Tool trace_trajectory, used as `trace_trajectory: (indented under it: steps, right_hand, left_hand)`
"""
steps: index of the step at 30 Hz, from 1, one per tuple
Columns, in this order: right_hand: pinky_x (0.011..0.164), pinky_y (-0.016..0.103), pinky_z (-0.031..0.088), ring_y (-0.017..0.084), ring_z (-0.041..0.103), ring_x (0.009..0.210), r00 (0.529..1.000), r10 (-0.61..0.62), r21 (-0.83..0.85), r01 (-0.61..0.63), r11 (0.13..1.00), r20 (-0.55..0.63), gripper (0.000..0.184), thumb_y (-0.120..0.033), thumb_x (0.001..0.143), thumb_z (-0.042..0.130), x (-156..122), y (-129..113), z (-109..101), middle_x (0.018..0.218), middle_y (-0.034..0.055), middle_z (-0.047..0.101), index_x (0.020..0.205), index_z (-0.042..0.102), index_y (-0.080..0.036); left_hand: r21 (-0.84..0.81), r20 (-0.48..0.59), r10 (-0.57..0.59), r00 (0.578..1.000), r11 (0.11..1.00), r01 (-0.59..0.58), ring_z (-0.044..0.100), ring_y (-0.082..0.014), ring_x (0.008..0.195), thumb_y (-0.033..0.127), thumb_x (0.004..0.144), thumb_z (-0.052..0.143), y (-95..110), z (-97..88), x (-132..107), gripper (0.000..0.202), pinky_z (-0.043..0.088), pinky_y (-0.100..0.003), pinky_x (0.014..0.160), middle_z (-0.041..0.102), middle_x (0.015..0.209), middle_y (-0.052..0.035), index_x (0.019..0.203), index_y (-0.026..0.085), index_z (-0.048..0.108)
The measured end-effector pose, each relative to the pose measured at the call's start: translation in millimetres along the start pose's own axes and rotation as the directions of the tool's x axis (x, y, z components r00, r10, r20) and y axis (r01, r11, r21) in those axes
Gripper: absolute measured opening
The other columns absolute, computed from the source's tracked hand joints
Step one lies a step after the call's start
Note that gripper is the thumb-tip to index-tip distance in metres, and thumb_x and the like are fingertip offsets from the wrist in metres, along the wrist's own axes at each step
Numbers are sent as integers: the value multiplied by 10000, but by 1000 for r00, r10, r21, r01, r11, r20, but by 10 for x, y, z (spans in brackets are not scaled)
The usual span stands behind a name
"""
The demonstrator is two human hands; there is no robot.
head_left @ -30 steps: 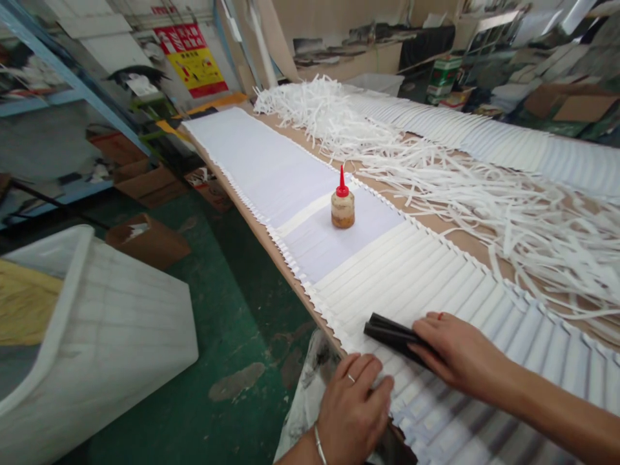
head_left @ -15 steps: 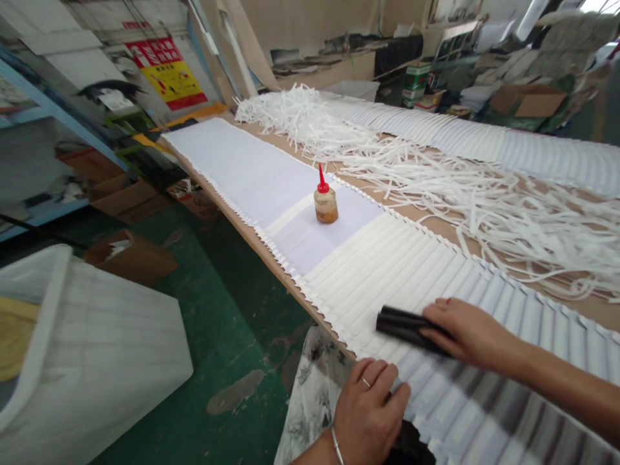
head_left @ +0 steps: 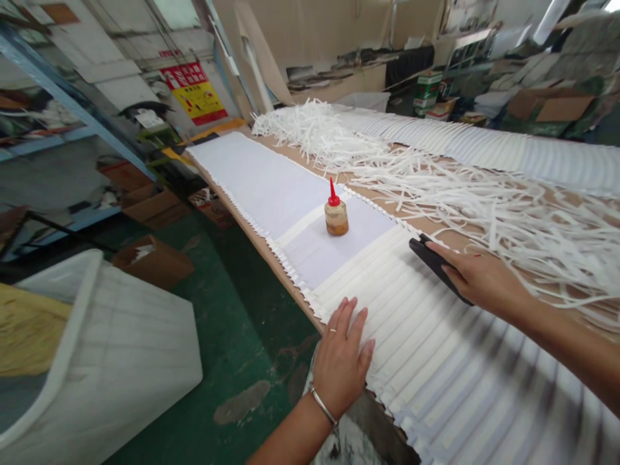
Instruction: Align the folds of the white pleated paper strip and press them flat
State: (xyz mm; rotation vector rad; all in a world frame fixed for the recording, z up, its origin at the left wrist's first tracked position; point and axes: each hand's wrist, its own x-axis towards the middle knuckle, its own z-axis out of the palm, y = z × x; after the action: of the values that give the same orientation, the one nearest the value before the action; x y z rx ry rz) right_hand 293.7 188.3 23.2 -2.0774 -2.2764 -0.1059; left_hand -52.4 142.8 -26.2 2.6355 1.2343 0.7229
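A long band of overlapping white paper strips (head_left: 426, 361) lies along the near edge of the brown table (head_left: 285, 268). My left hand (head_left: 341, 358) rests flat on the strips at that edge, fingers spread, a ring and a bracelet on it. My right hand (head_left: 477, 274) presses a black bar-shaped tool (head_left: 429, 257) onto the far side of the strips. A small glue bottle (head_left: 336, 213) with a red nozzle stands upright on the white sheet (head_left: 271, 177) just beyond the strips.
A heap of loose white paper strips (head_left: 460, 187) covers the table's middle; another pleated band (head_left: 484, 145) runs along the far side. A white bin (head_left: 106, 349) and cardboard boxes (head_left: 152, 258) stand on the green floor at left.
My right hand slid the black tool from the near part of the strips up to their far edge. My left hand moved forward and flattened out on the strips.
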Motion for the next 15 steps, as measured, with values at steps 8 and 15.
trace_trajectory:
  steps: [8, 15]
  right_hand:
    - [599, 270, 384, 238, 655, 817, 987, -98, -192, 121, 974, 128, 668, -42, 943, 447, 580, 121, 190, 1049, 128, 739, 1534, 592, -320]
    - [679, 348, 464, 251, 672, 793, 984, -133, -227, 156, 961, 114, 715, -76, 936, 427, 743, 241, 221, 1088, 130, 731, 1576, 538, -374]
  left_hand:
    - [214, 73, 10, 997, 976, -25, 331, -354, 1596, 299, 1010, 611, -206, 193, -38, 651, 496, -558, 1182, 373, 1706, -190, 1608, 132, 418]
    - [234, 56, 22, 998, 972, -35, 296, -341, 1611, 292, 1029, 549, -202, 182, -54, 639, 473, -516, 1188, 355, 1720, -160, 1629, 128, 400]
